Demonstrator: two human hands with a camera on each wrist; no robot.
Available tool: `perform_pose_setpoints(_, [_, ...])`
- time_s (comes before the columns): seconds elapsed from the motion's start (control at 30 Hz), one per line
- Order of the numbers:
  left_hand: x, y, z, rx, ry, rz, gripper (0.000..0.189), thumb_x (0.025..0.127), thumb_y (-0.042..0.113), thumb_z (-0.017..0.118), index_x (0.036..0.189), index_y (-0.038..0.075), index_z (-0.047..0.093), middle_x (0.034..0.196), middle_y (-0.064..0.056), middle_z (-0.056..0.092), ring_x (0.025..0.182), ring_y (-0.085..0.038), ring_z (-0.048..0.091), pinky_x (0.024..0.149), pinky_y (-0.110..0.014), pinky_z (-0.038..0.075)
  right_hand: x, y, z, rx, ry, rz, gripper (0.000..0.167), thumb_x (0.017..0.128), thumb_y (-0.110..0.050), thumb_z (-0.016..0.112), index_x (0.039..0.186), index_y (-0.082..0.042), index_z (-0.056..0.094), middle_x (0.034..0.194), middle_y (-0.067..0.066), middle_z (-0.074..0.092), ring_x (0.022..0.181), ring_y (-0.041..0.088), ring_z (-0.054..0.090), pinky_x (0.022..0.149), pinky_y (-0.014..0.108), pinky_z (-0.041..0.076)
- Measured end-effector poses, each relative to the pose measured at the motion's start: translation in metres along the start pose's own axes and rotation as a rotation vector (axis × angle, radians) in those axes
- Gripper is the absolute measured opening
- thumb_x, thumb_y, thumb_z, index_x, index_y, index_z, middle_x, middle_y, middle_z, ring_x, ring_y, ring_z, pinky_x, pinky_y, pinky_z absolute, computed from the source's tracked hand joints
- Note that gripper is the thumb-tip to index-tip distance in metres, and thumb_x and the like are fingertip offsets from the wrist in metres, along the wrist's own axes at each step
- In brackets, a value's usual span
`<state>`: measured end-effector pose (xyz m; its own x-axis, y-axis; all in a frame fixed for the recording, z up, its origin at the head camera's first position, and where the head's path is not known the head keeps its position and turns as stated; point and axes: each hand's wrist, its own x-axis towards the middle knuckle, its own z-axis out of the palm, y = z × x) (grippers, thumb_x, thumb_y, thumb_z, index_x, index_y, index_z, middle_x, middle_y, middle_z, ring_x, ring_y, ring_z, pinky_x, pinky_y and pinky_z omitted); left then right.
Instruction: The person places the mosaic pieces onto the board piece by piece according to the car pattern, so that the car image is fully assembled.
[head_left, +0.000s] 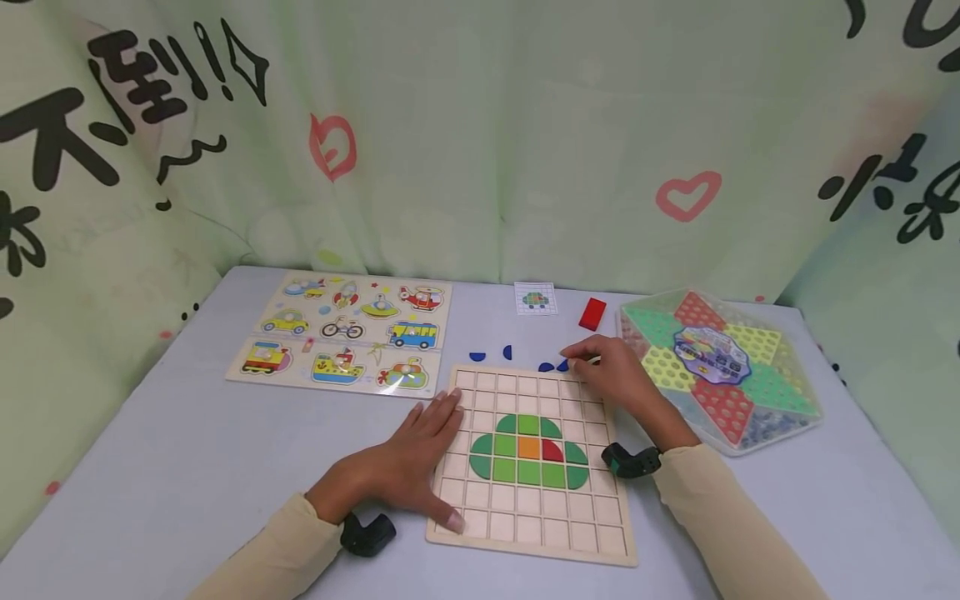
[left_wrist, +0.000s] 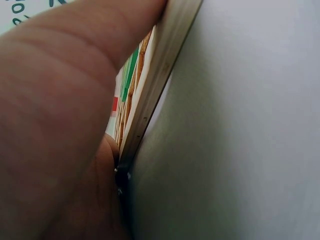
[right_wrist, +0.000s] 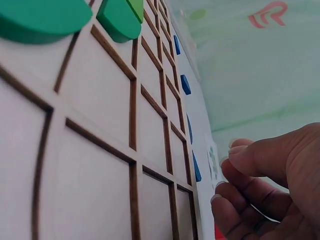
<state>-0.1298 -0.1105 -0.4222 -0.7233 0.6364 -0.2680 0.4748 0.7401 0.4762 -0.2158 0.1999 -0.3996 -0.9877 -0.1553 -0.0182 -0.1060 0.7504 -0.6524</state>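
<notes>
A wooden grid board lies on the table, with green, orange and red pieces forming a shape in its middle squares. Fingers spread, my left hand rests along the board's left edge; in the left wrist view its thumb touches that edge. Beyond the far edge lie several small blue quarter-round pieces. My right hand is over the far right corner, its fingertips close to the rightmost blue piece. Thumb and index are loosely bent near each other, and no piece shows between them.
A vehicle picture puzzle board lies at the back left. Behind the grid board are a small pattern card and a red block. A clear hexagonal box with coloured panels stands to the right, and a printed curtain hangs behind.
</notes>
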Motion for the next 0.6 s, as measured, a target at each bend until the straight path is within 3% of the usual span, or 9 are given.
perform_pose_setpoints(0.6, [0.002, -0.002, 0.002, 0.015, 0.001, 0.001, 0.133, 0.062, 0.076, 0.071, 0.157, 0.008, 0.007, 0.162, -0.004, -0.012, 0.146, -0.020, -0.015, 0.116, -0.046, -0.004, 0.016, 0.014, 0.008, 0.000, -0.042, -0.019, 0.023, 0.092, -0.005, 0.062, 0.113, -0.002, 0.071, 0.108, 0.014, 0.063, 0.096, 0.029, 0.056, 0.084, 0.043, 0.049])
